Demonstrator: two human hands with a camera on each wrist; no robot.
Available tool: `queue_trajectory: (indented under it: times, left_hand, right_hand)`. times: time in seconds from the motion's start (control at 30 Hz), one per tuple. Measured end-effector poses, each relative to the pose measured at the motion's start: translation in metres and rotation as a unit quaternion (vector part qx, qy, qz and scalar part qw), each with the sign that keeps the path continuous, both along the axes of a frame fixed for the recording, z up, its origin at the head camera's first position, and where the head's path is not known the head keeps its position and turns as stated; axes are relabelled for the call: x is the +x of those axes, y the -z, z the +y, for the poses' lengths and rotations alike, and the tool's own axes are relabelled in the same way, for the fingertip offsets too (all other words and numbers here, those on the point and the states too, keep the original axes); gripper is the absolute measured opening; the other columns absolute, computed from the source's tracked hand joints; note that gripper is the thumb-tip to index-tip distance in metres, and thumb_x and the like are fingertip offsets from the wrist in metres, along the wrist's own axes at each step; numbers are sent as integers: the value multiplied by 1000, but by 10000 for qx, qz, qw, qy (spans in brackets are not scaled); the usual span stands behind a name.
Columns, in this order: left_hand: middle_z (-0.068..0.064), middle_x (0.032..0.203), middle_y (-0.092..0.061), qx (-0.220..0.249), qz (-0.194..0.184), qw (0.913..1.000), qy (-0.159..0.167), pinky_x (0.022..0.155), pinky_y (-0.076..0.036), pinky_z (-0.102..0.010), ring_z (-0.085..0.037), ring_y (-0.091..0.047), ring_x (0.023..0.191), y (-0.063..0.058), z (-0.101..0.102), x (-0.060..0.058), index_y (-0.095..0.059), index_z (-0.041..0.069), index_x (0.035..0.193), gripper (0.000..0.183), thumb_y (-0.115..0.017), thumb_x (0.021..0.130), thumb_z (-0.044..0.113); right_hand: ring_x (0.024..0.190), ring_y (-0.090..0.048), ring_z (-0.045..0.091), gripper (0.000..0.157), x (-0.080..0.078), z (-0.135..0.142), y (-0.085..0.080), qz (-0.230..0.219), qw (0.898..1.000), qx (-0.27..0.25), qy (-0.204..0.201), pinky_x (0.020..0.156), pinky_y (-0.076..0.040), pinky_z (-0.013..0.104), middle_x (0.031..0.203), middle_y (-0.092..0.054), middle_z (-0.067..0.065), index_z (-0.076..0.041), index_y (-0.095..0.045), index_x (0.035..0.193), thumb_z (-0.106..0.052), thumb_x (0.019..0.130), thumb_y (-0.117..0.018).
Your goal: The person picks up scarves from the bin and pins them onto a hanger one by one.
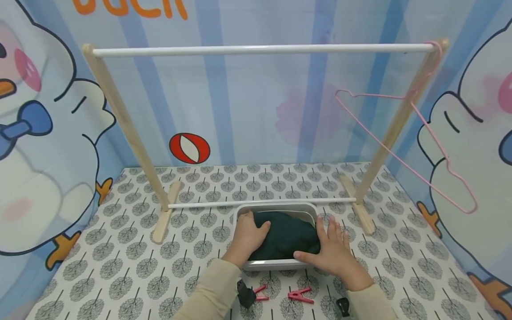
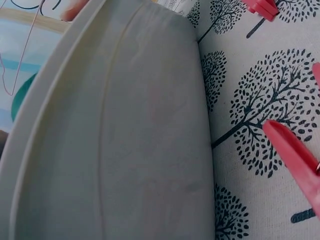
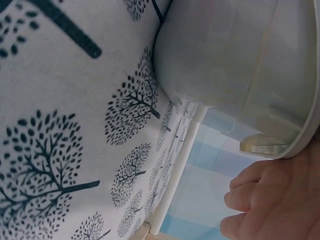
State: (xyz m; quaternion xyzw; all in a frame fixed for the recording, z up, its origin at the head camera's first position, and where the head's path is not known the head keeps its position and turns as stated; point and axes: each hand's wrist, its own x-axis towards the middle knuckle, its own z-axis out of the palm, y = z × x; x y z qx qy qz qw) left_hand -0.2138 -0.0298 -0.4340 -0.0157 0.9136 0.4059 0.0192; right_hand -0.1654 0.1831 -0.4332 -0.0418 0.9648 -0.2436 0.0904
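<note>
A dark green cloth (image 1: 286, 235) lies bunched in a light grey plastic basin (image 1: 276, 266). My left hand (image 1: 248, 235) reaches over the basin's left side, its thumb lying on the cloth and its other fingers mostly hidden. On the right side, my right hand (image 1: 332, 251) touches the rim and the cloth's edge, fingers spread and thumb at the front rim. The basin's outer wall (image 2: 155, 120) fills much of the left wrist view. In the right wrist view, several fingers of the right hand (image 3: 275, 200) lie outside the basin, beside its handle slot (image 3: 265, 146).
Behind the basin stands a wooden rack (image 1: 128, 120) with a white top rod (image 1: 260, 50) and a low white bar (image 1: 208, 204). A pink hanger (image 1: 384, 144) hangs at its right end. Pink clothespins (image 1: 301, 295) lie on the tree-patterned cloth (image 1: 120, 266) in front.
</note>
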Motion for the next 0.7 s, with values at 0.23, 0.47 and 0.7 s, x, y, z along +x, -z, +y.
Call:
queue_trajectory:
  times: [0.23, 0.47, 0.7]
  left_hand:
    - [-27, 132, -46, -214, -51, 9996, 160, 100, -38, -51, -39, -43, 125, 0, -3, -1, -47, -10, 129, 53, -58, 90, 25]
    - [-22, 119, -59, -409, -18, 9985, 373, 90, -46, -51, -37, -55, 113, -7, -4, 5, -54, -1, 121, 38, -58, 91, 22]
    - [-26, 129, -50, 173, -484, 9976, 453, 96, -41, -54, -40, -48, 119, -9, -16, 6, -49, -9, 127, 58, -66, 84, 27]
  right_hand:
    - [136, 7, 49, 120, -1, -1, 1, -18, 10000, 17, 36, 105, 5, 66, 149, 8, 32, 0, -1, 148, -72, 71, -59]
    - [138, 3, 47, 121, -2, -2, 0, 45, 9999, -95, -9, 105, 6, 66, 150, 3, 31, 2, -2, 147, -71, 70, -61]
    - [138, 1, 47, 123, -3, -1, -1, 96, 9998, -161, -37, 106, 1, 66, 150, 1, 30, 5, -4, 146, -70, 69, -63]
